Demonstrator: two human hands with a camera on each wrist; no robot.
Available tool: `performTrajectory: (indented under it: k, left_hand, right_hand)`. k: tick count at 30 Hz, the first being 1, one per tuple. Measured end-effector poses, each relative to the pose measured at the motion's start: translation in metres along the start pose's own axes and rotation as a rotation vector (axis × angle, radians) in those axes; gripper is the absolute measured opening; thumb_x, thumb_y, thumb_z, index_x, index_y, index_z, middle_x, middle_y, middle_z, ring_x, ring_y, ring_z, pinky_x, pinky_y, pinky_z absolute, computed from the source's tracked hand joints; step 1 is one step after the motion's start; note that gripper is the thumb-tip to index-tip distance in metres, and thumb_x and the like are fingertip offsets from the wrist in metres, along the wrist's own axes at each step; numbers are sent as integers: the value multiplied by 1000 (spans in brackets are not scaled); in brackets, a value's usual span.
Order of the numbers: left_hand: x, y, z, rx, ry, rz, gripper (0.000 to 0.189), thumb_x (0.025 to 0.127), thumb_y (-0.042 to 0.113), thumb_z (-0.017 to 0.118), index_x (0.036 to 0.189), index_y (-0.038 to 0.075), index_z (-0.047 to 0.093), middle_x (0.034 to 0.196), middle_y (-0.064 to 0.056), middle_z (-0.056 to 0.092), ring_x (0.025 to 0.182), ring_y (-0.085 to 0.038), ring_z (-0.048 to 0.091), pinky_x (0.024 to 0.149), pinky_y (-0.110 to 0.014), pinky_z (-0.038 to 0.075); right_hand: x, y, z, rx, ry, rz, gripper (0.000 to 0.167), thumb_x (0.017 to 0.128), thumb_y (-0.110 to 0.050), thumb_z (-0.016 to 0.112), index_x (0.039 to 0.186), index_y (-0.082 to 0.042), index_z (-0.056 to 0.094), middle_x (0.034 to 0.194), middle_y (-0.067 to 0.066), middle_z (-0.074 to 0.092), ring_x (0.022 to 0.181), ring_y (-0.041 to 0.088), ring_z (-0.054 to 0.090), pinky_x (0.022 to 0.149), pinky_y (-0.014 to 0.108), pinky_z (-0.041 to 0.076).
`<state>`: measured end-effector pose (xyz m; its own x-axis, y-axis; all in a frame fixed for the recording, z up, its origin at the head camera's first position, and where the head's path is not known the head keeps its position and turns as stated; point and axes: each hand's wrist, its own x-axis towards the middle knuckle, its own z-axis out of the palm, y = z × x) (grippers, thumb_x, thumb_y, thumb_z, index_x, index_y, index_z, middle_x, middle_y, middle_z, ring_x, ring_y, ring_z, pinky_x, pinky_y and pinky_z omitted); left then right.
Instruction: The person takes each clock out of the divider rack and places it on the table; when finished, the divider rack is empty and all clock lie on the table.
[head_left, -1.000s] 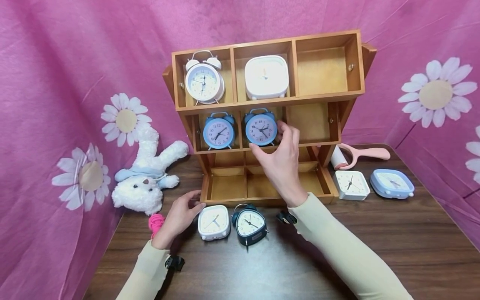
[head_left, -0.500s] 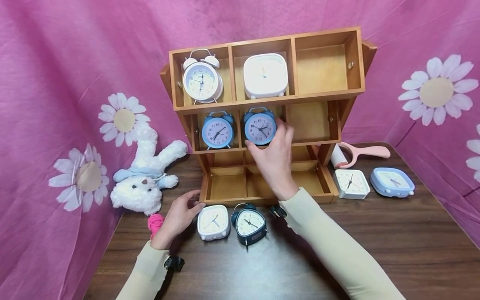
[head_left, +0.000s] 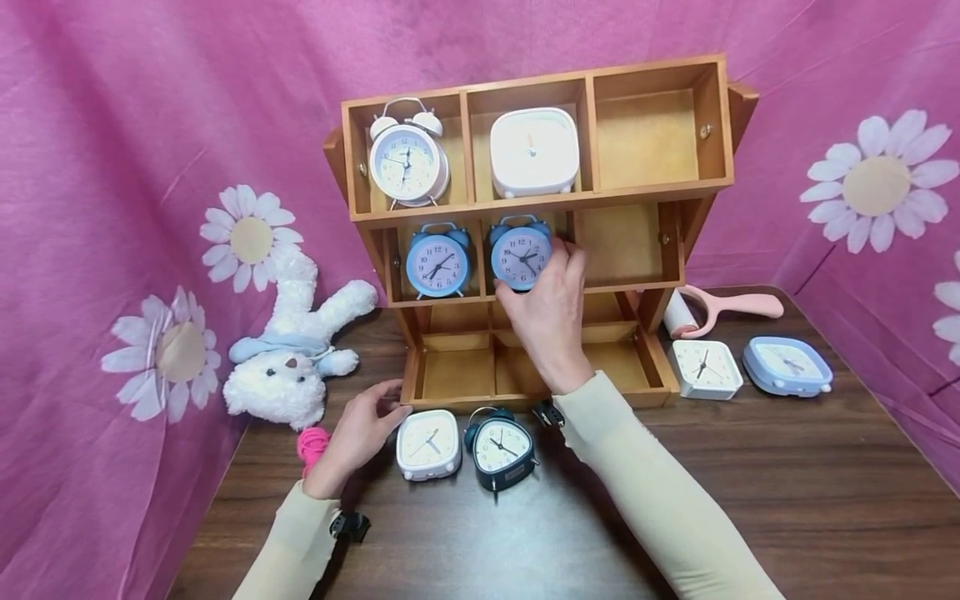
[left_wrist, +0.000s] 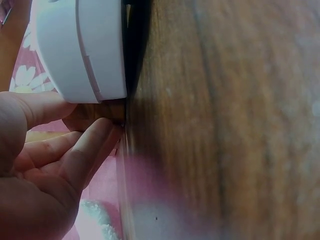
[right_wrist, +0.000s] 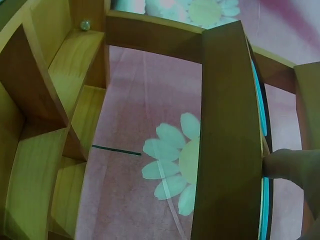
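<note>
In the head view, my right hand [head_left: 547, 321] pinches a round blue twin-bell alarm clock [head_left: 517, 257], thumb at its lower edge and fingers round its right side. That clock stands upright in the middle compartment of the wooden display shelf's [head_left: 457, 402] second tier. The right wrist view shows only a thin blue edge of it behind a wooden board [right_wrist: 225, 140], with the thumb [right_wrist: 282, 164] at it. My left hand [head_left: 360, 435] holds the shelf's lower left front corner between thumb and fingers. Right beside its thumb sits a white square clock [head_left: 427, 446], large in the left wrist view.
Another blue alarm clock [head_left: 437, 265] stands left of the held one; a white twin-bell clock [head_left: 408, 165] and white square clock [head_left: 534, 152] sit above. Before the shelf is a dark triangular clock [head_left: 501, 450]. A plush bear [head_left: 277, 383] lies left; two clocks and a lint roller [head_left: 738, 304] right.
My right hand has shifted left, and its fingers now sit closer round the blue alarm clock, which stays in its compartment. The left hand keeps its place at the shelf corner.
</note>
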<state>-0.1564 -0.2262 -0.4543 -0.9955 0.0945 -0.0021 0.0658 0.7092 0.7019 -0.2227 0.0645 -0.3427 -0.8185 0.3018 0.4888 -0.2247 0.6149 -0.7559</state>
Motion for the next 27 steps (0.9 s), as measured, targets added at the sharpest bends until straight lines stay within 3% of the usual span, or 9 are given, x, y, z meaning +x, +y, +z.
performTrajectory:
  k: [8,12,15,27]
  left_hand:
    - [0,-9,3,-10,21,66,49,104,21,79,144,-4,69,114,-20,83,102,-26,80,86,-40,63]
    - [0,-3,1,-4,3,8,49,104,18,77,148,-2,67,120,-21,83,110,-31,80,94,-49,64]
    - [1,-2,1,5,-11,-14,49,106,17,76,150,-1,66,123,-21,82,113,-32,80,97,-48,63]
    - [2,1,1,17,-7,-16,49,106,16,77,150,-2,66,126,-22,82,115,-33,80,96,-45,64]
  right_hand:
    - [1,4,-4,6,13,-65,94,84,-30,97,157,3,48,152,27,47,140,41,51,122,53,51]
    - [2,1,-11,31,17,-60,96,81,-32,98,156,2,49,149,26,48,137,39,52,118,53,53]
    - [1,-1,-17,39,16,-40,97,81,-33,99,156,0,49,147,24,48,136,39,53,116,53,54]
    - [-7,-7,-37,69,-4,-51,95,80,-35,100,154,0,51,147,21,48,134,34,56,116,51,55]
